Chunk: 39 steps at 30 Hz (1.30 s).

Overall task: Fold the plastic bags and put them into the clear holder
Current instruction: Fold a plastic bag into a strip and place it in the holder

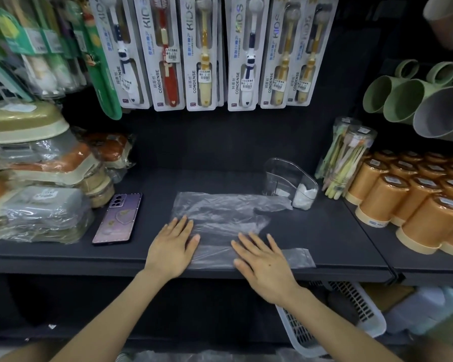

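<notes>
Plastic bag lies flat at the shelf front edge, with the holder just behind its right end. Left grip and right grip are flat-fingered, pressing its near end and clasping nothing. Likely limp, weightless and slippery, so pinch the edges or corners.

Phone, toothbrush packs, perhaps orange cups.

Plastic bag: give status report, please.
Left hand, right hand flat, pressing plastic bag. Bag lies spread on shelf. Clear holder at its far right; nothing blocks.
</notes>
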Motion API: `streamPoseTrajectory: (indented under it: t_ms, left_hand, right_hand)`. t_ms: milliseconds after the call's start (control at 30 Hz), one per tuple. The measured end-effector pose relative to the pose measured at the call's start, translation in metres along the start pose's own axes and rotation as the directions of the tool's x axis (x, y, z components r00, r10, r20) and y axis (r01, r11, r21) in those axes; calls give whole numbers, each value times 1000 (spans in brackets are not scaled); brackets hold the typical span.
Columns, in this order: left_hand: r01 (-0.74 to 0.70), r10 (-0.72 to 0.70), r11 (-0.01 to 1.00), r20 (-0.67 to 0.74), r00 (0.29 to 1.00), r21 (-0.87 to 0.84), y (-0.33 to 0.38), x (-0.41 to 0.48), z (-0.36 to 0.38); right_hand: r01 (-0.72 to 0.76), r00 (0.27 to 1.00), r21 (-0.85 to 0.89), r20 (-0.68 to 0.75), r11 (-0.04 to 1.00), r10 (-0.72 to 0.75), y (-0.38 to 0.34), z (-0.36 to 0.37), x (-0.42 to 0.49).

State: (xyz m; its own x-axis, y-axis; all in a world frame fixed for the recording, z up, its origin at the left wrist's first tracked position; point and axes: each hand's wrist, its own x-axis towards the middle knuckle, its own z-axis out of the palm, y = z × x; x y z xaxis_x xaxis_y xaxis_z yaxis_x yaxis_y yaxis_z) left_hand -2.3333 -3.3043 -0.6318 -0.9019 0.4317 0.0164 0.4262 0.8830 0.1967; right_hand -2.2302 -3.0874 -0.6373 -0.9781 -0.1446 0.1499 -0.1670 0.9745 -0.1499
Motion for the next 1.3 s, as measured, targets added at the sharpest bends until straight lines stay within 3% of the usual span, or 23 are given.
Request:
streamPoseTrajectory:
  t_ms: [33,100,167,200,300,467,600,700,900,1000,1067,1167,1233,1300]
  left_hand:
    - [-2,2,999,4,1000,-36,1,-1,-1]
    - [6,-14,979,-41,999,-205,0,-2,-5]
    - [-3,-69,914,-162,984,-405,-4,0,-11]
    - [-26,-90,895,-236,968,-446,-7,4,-16]
    - [4,-187,887,-351,918,-461,-13,29,-28]
    - [178,-319,868,-246,915,-463,-23,95,-30]
    - [234,-329,881,-178,927,-410,-24,133,-19]
    - [175,-259,931,-241,935,-321,-25,143,-10]
    - [168,-244,955,-325,914,-244,-30,147,2]
    - [169,-232,964,-333,914,-207,-28,149,4]
    - [121,-187,976,-421,888,-180,-20,146,-2]
    - [-143,56,984,-580,812,-106,-1,128,-9]
    - [-311,249,950,-514,821,-36,6,117,-1]
    - [-298,274,954,-303,912,-32,6,111,5]
  right_hand:
    - [-9,1000,39,-16,999,9,3,-3,2]
    - [-35,976,139,-210,990,64,5,-12,8]
    - [-49,889,235,-432,971,150,10,-24,24]
    - [-71,867,272,-459,960,194,15,-29,36]
    - [-164,858,284,-432,945,279,30,-40,82]
    - [-356,907,160,-176,921,382,61,-40,135]
    - [-345,929,77,-111,935,352,77,-34,143]
    - [-312,946,42,-74,949,314,86,-31,144]
    - [-298,948,336,-2,893,317,106,-25,139]
    - [-315,945,361,34,878,325,109,-27,136]
    - [-321,944,361,47,876,327,109,-27,137]
    - [-312,948,344,49,885,315,108,-27,139]
    - [-312,949,339,60,887,311,109,-28,139]
    - [-316,948,334,80,888,307,111,-31,139]
